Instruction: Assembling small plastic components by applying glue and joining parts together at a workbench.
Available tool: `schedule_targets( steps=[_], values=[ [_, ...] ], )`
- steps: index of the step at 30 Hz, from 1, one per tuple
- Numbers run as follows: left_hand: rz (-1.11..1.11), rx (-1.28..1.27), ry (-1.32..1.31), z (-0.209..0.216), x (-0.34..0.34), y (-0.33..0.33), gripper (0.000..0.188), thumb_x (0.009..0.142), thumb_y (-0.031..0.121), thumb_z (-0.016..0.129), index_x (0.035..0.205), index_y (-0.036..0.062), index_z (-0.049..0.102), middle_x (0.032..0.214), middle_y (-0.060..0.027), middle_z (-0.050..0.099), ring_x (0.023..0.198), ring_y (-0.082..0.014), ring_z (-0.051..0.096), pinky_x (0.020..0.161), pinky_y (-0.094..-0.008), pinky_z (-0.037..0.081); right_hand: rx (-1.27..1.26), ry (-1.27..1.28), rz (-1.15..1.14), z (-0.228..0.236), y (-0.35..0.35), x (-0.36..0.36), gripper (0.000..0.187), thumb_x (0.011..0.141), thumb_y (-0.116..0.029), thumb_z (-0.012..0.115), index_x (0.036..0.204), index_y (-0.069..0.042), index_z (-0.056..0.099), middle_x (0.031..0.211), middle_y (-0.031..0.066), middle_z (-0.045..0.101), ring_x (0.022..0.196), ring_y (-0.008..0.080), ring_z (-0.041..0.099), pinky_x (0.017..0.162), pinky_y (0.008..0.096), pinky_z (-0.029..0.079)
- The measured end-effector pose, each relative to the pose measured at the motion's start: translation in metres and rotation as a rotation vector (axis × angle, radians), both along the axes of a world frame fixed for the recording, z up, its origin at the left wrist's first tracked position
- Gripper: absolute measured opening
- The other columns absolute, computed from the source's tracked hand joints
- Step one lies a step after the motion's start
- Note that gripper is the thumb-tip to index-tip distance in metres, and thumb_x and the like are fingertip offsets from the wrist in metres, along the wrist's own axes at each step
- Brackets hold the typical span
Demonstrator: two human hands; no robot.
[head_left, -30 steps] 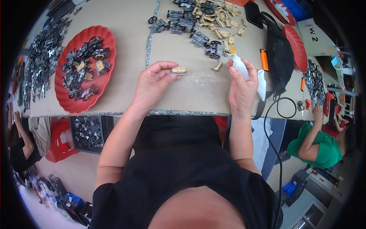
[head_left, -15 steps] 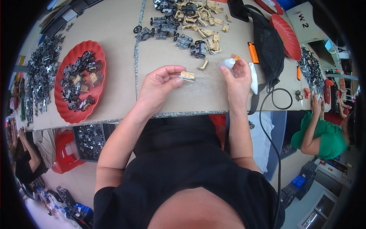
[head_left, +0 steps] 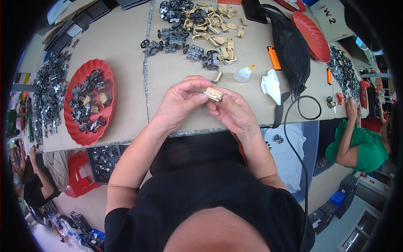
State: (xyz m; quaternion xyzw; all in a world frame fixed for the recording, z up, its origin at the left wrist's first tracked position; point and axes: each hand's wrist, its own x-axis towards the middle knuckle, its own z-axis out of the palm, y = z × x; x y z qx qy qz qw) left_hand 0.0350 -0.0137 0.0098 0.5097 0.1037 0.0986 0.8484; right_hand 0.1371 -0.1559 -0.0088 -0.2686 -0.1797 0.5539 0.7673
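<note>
Since a moment ago the right hand (head_left: 236,112) has come off the tabletop (head_left: 126,54) and met the left hand (head_left: 180,101) in the middle, so now both are pinching the same small tan part (head_left: 213,93), held up just over the near edge. Left thumb and fingers are closed on its left end, right fingertips closed on its right and underside. It looks like there's a darker or metal strip along its lower edge, but it's too small to say for sure.

Progress-wise, I'd guess this piece is mid-assembly: the red tray (head_left: 79,126) on the left already holds a heap of dark and tan pieces, while a big scatter of loose tan shells and black wheeled parts (head_left: 197,29) sits at the far side, so there's plenty left. The little glue bottle (head_left: 243,74) stands just beyond the hands, next to a white cloth (head_left: 271,85).
</note>
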Motion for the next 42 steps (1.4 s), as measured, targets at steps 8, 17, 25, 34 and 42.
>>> schedule_targets(
  steps=[8,17,25,34,42],
  values=[
    [-0.049,0.351,0.070,0.016,0.017,0.017,0.034,0.080,-0.001,0.061,0.114,0.0019,0.056,0.108,-0.0032,0.051,0.100,-0.0091,0.050,0.086,-0.0262,0.044,0.016,-0.010,-0.066,-0.009,-0.008,0.009,0.051,0.086,-0.036,0.060,0.116,0.005,0.052,0.092,0.0046,0.056,0.073,0.0097,0.046,0.065,0.0243,0.039],
    [0.056,1.569,-0.016,0.008,0.075,0.043,0.042,0.074,0.009,0.066,0.114,0.0054,0.054,0.110,-0.0107,0.056,0.097,-0.0288,0.049,0.087,-0.0367,0.041,0.003,0.007,-0.111,-0.012,-0.010,0.010,0.050,0.084,-0.036,0.062,0.114,0.004,0.053,0.092,0.0059,0.057,0.069,0.0113,0.047,0.063,0.0250,0.040],
    [0.073,1.576,0.025,0.004,0.077,0.039,0.042,0.072,0.014,0.069,0.111,0.0051,0.055,0.107,-0.0097,0.058,0.097,-0.0280,0.049,0.086,-0.0365,0.041,-0.001,0.050,-0.131,-0.014,-0.009,0.012,0.038,0.081,-0.016,0.066,0.112,0.000,0.054,0.096,0.0086,0.060,0.071,0.0124,0.054,0.064,0.0244,0.044],
    [0.118,1.298,-0.102,0.014,0.021,0.042,0.046,0.069,0.004,0.070,0.112,0.0048,0.055,0.116,-0.0096,0.056,0.102,-0.0232,0.052,0.085,-0.0338,0.042,-0.080,-0.161,-0.271,0.001,-0.003,0.017,0.036,0.078,-0.002,0.065,0.112,0.002,0.053,0.097,0.0087,0.060,0.076,0.0101,0.057,0.065,0.0226,0.047],
    [0.064,0.539,0.042,0.005,-0.041,0.027,0.045,0.073,-0.011,0.063,0.115,0.0023,0.052,0.128,-0.0124,0.044,0.101,-0.0141,0.053,0.081,-0.0254,0.049,-0.271,-0.333,-0.046,0.002,0.021,0.002,0.037,0.076,0.000,0.067,0.111,0.003,0.055,0.094,0.0081,0.061,0.076,0.0096,0.060,0.064,0.0207,0.048]
  ],
)
